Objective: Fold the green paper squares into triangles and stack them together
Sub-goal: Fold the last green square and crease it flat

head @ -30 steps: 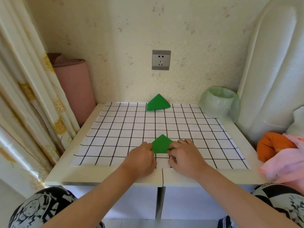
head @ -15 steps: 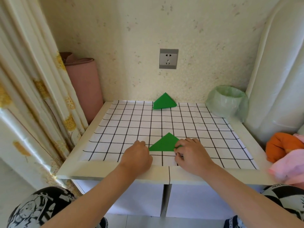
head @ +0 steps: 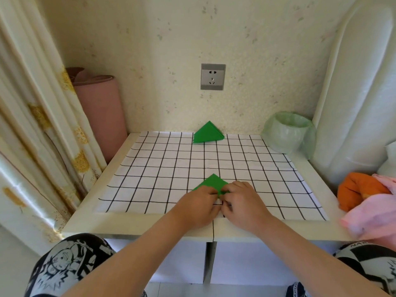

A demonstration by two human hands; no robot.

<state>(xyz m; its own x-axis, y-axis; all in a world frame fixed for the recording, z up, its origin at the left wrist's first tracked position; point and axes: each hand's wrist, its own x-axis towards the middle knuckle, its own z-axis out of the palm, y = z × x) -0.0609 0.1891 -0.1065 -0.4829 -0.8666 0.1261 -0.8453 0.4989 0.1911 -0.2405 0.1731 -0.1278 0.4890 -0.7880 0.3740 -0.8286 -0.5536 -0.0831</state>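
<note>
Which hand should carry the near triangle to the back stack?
Left, narrowly. Both hands hold the near triangle, but the back stack lies almost straight ahead of the left hand; the right hand sits further off that line.

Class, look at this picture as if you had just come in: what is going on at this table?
A person at a white table with a grid sheet is folding. The left hand and right hand curl their fingers onto the near edge of a green paper already shaped as a triangle, tip pointing away. Another folded triangle lies at the far edge below the socket; one piece or several, I cannot tell. The two lie apart, not yet stacked.
</note>
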